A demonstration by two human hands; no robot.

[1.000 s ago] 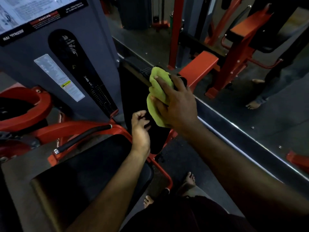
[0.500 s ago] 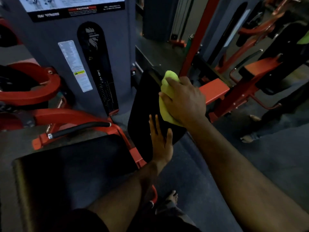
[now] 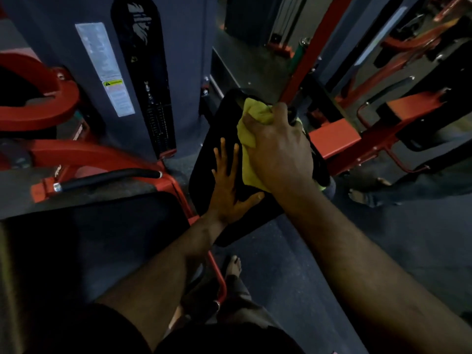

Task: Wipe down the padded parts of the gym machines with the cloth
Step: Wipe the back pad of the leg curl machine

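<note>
Nearest, one black seat pad [image 3: 89, 251] filled the lower left. Beyond it, the left hand [image 3: 227, 190] lay flat with fingers spread, holding nothing, on the lower half of one upright black back pad [image 3: 204, 169]. Just above and to the right, the right hand [image 3: 278, 152] was closed around one yellow cloth [image 3: 246, 134], pressing it on the pad's upper half. The pad's long axis ran away from the person, with unwiped surface lying down-left of the cloth. Farther off stood red machine frames [image 3: 332, 139].
</note>
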